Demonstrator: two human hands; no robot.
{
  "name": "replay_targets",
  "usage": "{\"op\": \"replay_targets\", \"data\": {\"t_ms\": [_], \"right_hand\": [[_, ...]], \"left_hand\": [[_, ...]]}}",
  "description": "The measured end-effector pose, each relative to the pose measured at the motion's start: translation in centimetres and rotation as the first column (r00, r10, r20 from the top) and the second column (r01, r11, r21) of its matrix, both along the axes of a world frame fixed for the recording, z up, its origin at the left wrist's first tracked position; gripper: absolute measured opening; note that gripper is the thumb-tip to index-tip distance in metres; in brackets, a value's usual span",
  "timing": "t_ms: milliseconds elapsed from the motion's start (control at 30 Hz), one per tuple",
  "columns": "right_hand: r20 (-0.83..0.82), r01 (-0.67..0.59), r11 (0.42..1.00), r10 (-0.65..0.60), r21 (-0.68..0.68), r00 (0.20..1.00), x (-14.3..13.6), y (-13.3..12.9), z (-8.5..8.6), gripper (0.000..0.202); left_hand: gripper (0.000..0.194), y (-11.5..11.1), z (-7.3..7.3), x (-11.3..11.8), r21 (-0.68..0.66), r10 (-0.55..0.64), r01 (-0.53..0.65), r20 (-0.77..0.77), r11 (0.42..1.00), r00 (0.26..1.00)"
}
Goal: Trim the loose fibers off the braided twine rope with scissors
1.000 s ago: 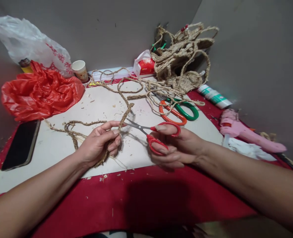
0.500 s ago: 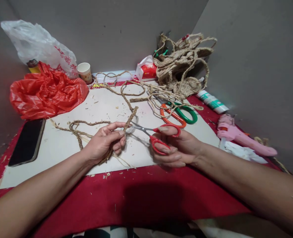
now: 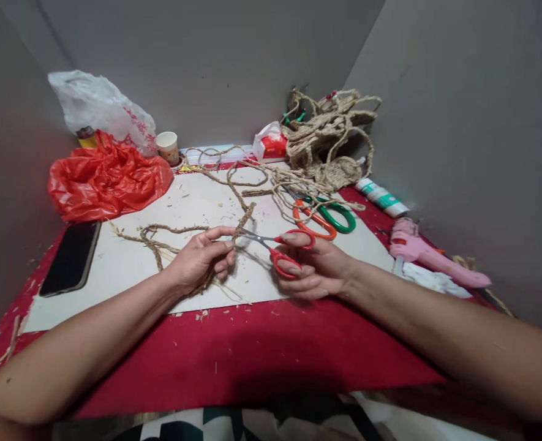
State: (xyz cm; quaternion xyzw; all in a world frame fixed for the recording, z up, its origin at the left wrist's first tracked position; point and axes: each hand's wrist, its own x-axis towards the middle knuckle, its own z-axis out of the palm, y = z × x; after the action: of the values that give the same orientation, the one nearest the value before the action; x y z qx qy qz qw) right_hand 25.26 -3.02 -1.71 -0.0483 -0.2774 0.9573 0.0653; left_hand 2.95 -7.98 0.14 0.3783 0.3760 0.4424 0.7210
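In the head view, my left hand (image 3: 206, 260) pinches a braided straw cord (image 3: 245, 218) between thumb and forefinger, over the white board. The cord's thicker end rises away from the fingers, and more of it loops on the board to the left. My right hand (image 3: 314, 263) has its thumb and fingers through the red handles of small scissors (image 3: 262, 240). The scissor blades lie across the cord close to my left fingertips; whether they cut into it I cannot tell. Loose pale strands hang below my left hand.
Larger scissors with orange and green handles (image 3: 344, 215) lie beyond my right hand, near woven straw pieces (image 3: 326, 141). A pink glue gun (image 3: 417, 251) rests at the right. On the left are a phone (image 3: 71, 257), a red plastic bag (image 3: 109, 184) and a paper cup (image 3: 167, 147).
The whole view has shifted slightly. The scissor handles have drawn a little closer together, and the blades stay at the cord by my left fingers.
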Motion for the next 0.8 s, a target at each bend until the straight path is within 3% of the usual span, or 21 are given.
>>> {"op": "replay_targets", "data": {"t_ms": [800], "right_hand": [[0.042, 0.024, 0.997, -0.027, 0.069, 0.999, -0.9, -0.4, 0.2, 0.044]], "left_hand": [[0.024, -0.4, 0.5, 0.4, 0.005, 0.114, -0.114, -0.043, 0.993, 0.993]]}}
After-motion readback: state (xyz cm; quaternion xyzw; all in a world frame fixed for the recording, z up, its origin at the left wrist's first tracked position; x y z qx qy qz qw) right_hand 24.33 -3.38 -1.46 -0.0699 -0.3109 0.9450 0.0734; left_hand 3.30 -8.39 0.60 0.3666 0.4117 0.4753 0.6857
